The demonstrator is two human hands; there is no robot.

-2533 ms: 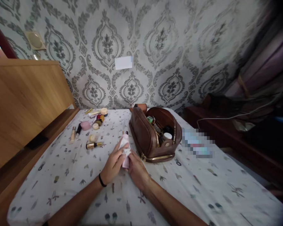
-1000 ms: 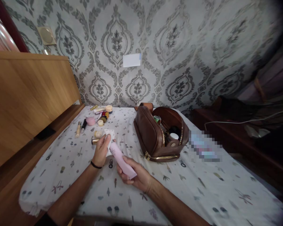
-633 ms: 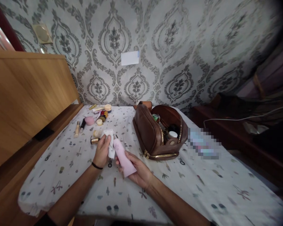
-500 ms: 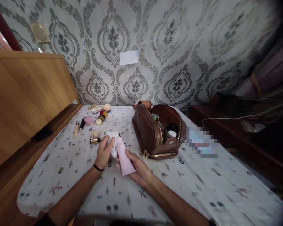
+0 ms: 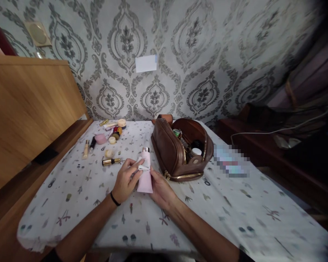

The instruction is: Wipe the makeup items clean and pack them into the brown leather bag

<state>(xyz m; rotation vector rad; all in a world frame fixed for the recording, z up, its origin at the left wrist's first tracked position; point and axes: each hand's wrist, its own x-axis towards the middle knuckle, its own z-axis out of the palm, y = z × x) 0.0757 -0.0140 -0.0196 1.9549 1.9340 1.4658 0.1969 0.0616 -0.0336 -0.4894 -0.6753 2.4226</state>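
Observation:
A pale pink squeeze tube [image 5: 145, 183] with a shiny silver cap stands nearly upright between my hands, cap end away from me. My right hand [image 5: 164, 191] grips its right side, with some fingers hidden behind it. Pressed against the tube's front is a folded white wipe [image 5: 144, 165], pinched in my left hand [image 5: 127, 180], whose wrist wears a black band. Just beyond that hand lies a black-and-gold cosmetic tube [image 5: 111, 161]. Right of the tube sits an open brown leather cosmetic bag [image 5: 166, 153], with a white-lidded jar [image 5: 196, 151] and other items inside.
At the table's far left lie several cosmetics, among them a pink rounded item [image 5: 100, 138], a beige tube [image 5: 85, 150] and a jar [image 5: 121, 123]. A wooden cabinet [image 5: 35, 109] borders the left side. A pixelated patch [image 5: 231, 160] covers something right of the bag.
The pink tube has turned more upright, and its silver cap now shows. My left hand has brought the white wipe from the tube's cap end and left side onto its front.

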